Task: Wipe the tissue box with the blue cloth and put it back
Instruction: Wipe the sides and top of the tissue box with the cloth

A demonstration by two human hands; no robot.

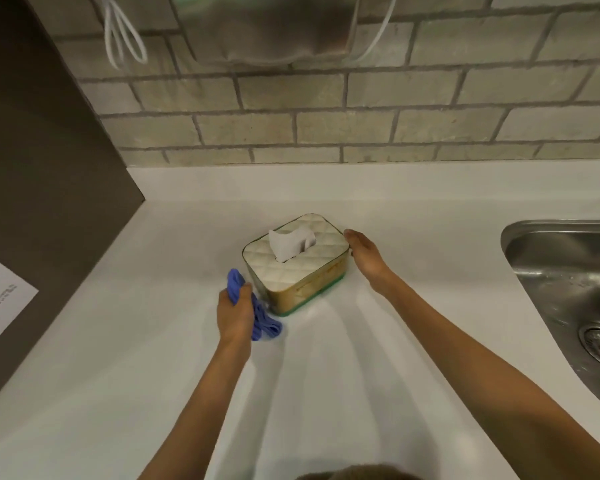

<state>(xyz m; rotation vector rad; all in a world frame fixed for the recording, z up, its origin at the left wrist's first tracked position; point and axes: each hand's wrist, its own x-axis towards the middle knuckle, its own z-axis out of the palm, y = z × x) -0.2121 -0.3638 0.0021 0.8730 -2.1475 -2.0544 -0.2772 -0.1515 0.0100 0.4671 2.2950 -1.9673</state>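
The tissue box stands on the white counter, with a quilted cream top, a tan side and a green base edge. A white tissue sticks up from its slot. My left hand is closed around the bunched blue cloth right beside the box's near left corner; the cloth touches or nearly touches that corner. My right hand rests flat against the box's right end, fingers extended along it.
A steel sink with a drain lies at the right. A brick wall runs behind the counter, and a dark panel with a white paper sheet stands at the left. White cords hang on the wall.
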